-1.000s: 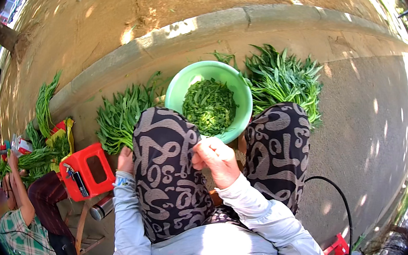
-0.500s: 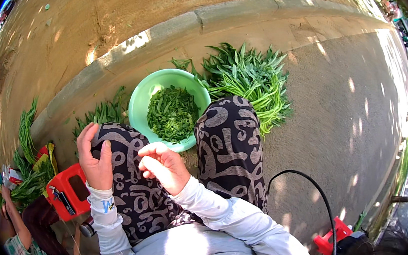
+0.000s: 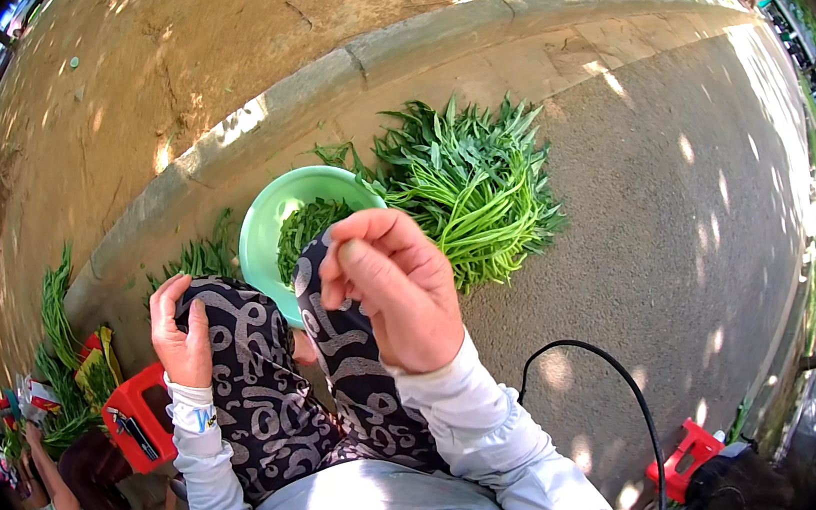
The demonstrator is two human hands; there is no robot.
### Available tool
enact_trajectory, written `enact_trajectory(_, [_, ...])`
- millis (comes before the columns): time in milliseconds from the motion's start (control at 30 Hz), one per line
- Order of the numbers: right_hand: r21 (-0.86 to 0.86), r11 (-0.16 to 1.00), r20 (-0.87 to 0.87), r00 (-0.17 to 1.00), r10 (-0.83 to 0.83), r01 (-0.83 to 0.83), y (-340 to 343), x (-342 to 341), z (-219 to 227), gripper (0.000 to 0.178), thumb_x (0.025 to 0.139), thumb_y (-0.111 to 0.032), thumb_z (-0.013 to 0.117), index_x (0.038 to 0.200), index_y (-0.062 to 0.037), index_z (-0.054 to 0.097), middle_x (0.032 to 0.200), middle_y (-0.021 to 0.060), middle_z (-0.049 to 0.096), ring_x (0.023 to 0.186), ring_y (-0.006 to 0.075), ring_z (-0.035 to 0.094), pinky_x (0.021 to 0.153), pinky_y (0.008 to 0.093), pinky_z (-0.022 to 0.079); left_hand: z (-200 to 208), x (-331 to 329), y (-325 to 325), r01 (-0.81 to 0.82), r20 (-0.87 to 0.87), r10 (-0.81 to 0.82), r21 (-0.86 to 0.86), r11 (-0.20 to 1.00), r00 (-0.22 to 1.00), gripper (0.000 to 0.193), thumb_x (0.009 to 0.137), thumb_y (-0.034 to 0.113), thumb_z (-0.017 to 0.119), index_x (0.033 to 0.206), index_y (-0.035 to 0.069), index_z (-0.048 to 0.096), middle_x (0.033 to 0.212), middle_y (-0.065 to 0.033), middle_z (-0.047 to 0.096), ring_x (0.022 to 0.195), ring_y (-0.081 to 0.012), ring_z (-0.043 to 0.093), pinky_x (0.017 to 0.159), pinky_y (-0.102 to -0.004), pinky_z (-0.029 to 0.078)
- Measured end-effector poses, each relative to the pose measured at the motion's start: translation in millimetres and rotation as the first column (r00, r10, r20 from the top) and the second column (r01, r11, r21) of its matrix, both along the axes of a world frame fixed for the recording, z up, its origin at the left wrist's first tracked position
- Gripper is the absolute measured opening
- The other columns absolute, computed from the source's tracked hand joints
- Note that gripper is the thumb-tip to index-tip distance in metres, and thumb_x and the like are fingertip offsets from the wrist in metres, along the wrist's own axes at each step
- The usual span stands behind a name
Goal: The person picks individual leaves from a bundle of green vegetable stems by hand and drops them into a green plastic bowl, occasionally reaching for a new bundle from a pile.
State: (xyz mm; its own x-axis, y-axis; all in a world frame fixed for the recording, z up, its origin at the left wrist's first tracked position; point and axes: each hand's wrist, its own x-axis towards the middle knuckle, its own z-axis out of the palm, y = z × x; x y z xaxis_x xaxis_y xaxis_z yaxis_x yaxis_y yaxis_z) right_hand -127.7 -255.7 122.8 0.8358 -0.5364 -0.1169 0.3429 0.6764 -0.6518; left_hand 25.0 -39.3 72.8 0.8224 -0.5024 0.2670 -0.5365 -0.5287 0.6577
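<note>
My right hand [image 3: 394, 289] is raised close to the camera, over my right knee, with its fingers pinched together; I see nothing in them. My left hand [image 3: 180, 330] lies flat on my left knee, on the black patterned trousers [image 3: 257, 389]. Just beyond my knees stands a green plastic bowl [image 3: 272, 214] holding chopped greens [image 3: 305, 228], partly hidden by my right hand. A big pile of long-stemmed leafy greens [image 3: 471, 187] lies on the pavement to the bowl's right. A smaller bunch of greens [image 3: 201, 257] lies to its left.
A concrete curb [image 3: 296, 91] runs behind the bowl, with bare earth beyond. A red plastic stool [image 3: 143, 416] stands at my left, where another person [image 3: 51, 476] sits with more greens [image 3: 49, 355]. A black cable [image 3: 605, 378] and a small red stool [image 3: 687, 458] are at my right.
My right hand has risen from my lap toward the camera. The left hand has settled onto my left knee. The view has swung, so the bowl and greens sit further left.
</note>
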Motion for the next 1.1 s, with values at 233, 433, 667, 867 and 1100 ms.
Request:
enact_trajectory(233, [0.022, 0.930, -0.458, 0.831, -0.317, 0.367, -60.9, 5.0, -165.2, 0.022, 0.085, -0.014, 0.057, 0.104, -0.0024, 0.054, 0.082, 0.0062, 0.062, 0.063, 0.0118, 0.059, 0.053, 0.0237, 0.048, 14.1, -39.1, -41.1, 0.074, -0.019, -0.083, -0.308, 0.949, 0.996, 0.020, 0.083, -0.010, 0.049, 0.097, 0.000, 0.057, 0.099, -0.0090, 0.054, 0.081, -0.0137, 0.055, 0.072, -0.0233, 0.045])
enact_trajectory(433, [-0.085, 0.912, -0.839, 0.465, -0.283, 0.401, -69.2, -43.2, -326.2, 0.030, 0.076, -0.008, 0.061, 0.103, 0.0011, 0.054, 0.077, 0.0068, 0.058, 0.060, 0.0144, 0.056, 0.043, 0.0271, 0.043, 23.5, -100.7, -76.5, 0.442, 0.003, -0.455, -0.243, 0.864, 0.891, 0.028, 0.073, -0.011, 0.056, 0.096, 0.005, 0.060, 0.086, -0.0097, 0.058, 0.067, -0.0162, 0.056, 0.056, -0.0250, 0.046])
enact_trajectory(667, [-0.398, 0.848, -0.893, 0.062, -0.445, 0.351, -73.2, -95.1, -428.5, 0.019, 0.069, -0.009, 0.065, 0.082, 0.0031, 0.060, 0.059, 0.0064, 0.053, 0.040, 0.0166, 0.045, 0.037, 0.0304, 0.038, -3.8, -117.8, -100.4, 0.591, 0.143, -0.574, -0.194, 0.783, 0.806, 0.040, 0.061, -0.011, 0.060, 0.095, 0.009, 0.061, 0.083, -0.0032, 0.061, 0.064, -0.0204, 0.056, 0.055, -0.0290, 0.045])
enact_trajectory(867, [-0.370, 0.773, -0.811, 0.227, -0.539, 0.515, -75.9, -87.7, -423.4, 0.024, 0.072, -0.013, 0.063, 0.090, 0.0028, 0.061, 0.073, 0.0076, 0.059, 0.058, 0.0181, 0.056, 0.043, 0.0292, 0.043, -4.1, -115.2, -99.0, 0.595, 0.173, -0.570, -0.176, 0.785, 0.803, 0.037, 0.061, -0.012, 0.059, 0.093, 0.008, 0.061, 0.082, -0.0033, 0.061, 0.062, -0.0197, 0.055, 0.053, -0.0282, 0.043])
enact_trajectory(1100, [-0.204, 0.779, -0.891, 0.217, -0.399, 0.593, -85.3, -67.7, -380.9, 0.036, 0.070, -0.018, 0.069, 0.099, 0.0027, 0.061, 0.087, 0.0123, 0.063, 0.070, 0.0223, 0.059, 0.064, 0.0373, 0.049, -5.9, -113.1, -96.5, 0.584, 0.178, -0.559, -0.168, 0.794, 0.810, 0.035, 0.062, -0.010, 0.058, 0.092, 0.008, 0.061, 0.082, -0.0035, 0.061, 0.061, -0.0202, 0.055, 0.052, -0.0289, 0.042])
